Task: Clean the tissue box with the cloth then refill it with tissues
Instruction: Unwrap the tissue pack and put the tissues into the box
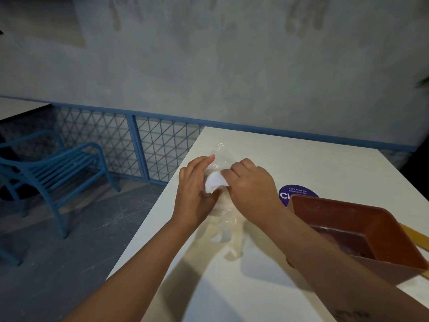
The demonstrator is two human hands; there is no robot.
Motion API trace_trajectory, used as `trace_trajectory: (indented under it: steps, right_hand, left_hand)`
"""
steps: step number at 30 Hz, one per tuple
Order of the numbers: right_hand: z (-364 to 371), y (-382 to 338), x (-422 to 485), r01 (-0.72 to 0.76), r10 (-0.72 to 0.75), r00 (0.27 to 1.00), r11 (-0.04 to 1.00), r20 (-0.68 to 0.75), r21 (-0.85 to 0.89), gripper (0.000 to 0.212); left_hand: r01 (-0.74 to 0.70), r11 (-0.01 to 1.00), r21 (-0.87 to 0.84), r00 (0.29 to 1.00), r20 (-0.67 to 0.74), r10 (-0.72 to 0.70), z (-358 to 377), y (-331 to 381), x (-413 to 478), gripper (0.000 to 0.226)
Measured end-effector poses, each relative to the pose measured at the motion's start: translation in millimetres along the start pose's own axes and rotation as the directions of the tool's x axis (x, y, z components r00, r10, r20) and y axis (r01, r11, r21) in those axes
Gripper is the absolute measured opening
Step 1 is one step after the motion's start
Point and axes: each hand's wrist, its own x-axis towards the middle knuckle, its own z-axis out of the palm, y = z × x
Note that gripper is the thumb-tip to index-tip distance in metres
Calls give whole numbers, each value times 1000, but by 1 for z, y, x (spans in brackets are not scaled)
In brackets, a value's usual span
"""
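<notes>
Head view: both hands hold a tissue pack left of the tissue box [380, 219].
The open brown box sits on the white table [301, 159], its far corner over a purple sticker [290, 194]. Left of the box, the left hand [195, 194] cups the clear plastic wrapper [220, 152]. The right hand [250, 184], fingers curled, pinches the white tissues [214, 183].

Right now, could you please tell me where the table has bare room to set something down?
Free: the far table beyond the plastic wrapper, and the near stretch left of the box. Crowded: the right, where the box overlaps the purple sticker, and mid-table around the wrapper.
</notes>
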Motion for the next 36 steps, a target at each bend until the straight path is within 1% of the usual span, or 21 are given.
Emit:
trace_trajectory:
  steps: [3, 6, 9, 11, 13, 15, 18, 20, 22, 23, 25, 27, 28, 29, 30, 32, 34, 36]
  right_hand:
    - [-5, -1, -5, -13, 15, 998, 999, -62, 31, 21]
    - [-15, -4, -11, -13, 15, 997, 999, -76, 29, 27]
    - [-27, -7, -19, -16, 18, 996, 1000, -86, 19, 32]
    - [-35, -10, -24, -19, 21, 993, 1000, -119, 21, 34]
    - [-43, -12, -30, -11, 18, 989, 999, -148, 43, 36]
    - [-53, -13, -38, -8, 18, 988, 998, -155, 61, 41]
    - [-68, -12, -51, -3, 18, 986, 996, -169, 86, 46]
    - [-79, -10, -61, 8, 9, 985, 995, -171, 100, 46]
    - [-89, -8, -69, 21, 2, 980, 993, -197, 113, 43]
    - [-94, -8, -73, 24, 2, 979, 992, -203, 123, 41]
    - [-108, -3, -84, 32, 3, 976, 988, -219, 154, 37]
    - [-118, 1, -93, 40, 11, 969, 979, -248, 199, 29]
    - [-123, 4, -98, 33, 29, 964, 974, -264, 224, 27]
    - [-126, 7, -103, 16, 58, 959, 966, -279, 256, 29]
    - [-130, 12, -110, -6, 96, 953, 955, -287, 297, 32]
    - [-132, 21, -122, -63, 180, 945, 920, -273, 388, 35]
    - [-138, 32, -134, -136, 267, 940, 863, -212, 487, 29]
    - [-146, 42, -148, -225, 371, 919, 768, -130, 599, 25]
  left_hand:
    - [20, 999, -42, 1000, -12, -20, 2, -7, 1, 70]
    - [42, 991, -125, 998, -41, -48, 6, -18, 0, 62]
    - [40, 993, -115, 998, -53, -46, 11, -22, -3, 58]
    - [42, 992, -118, 996, -68, -50, 15, -22, -6, 53]
    - [94, 985, -147, 991, -86, -107, 18, -17, -7, 49]
    - [137, 977, -162, 983, -98, -154, 22, -14, -9, 53]
    - [156, 979, -133, 981, -97, -169, 27, -12, -12, 51]
    - [193, 971, -138, 974, -91, -207, 31, -7, -19, 55]
    - [248, 953, -174, 959, -91, -267, 33, 0, -24, 66]
    - [252, 954, -162, 958, -100, -270, 34, 1, -26, 68]
    - [257, 960, -108, 956, -115, -269, 38, 4, -32, 60]
    - [298, 953, -50, 944, -131, -302, 40, 1, -35, 47]
    - [327, 945, -10, 935, -141, -325, 41, 1, -37, 41]
    - [351, 936, 41, 927, -156, -341, 41, 0, -40, 40]
    - [355, 929, 105, 927, -165, -336, 42, 2, -43, 43]
    - [314, 929, 193, 945, -152, -288, 40, 7, -51, 51]
    - [288, 937, 198, 956, -109, -271, 39, 14, -62, 62]
    - [264, 942, 208, 965, -70, -255, 36, 25, -74, 71]
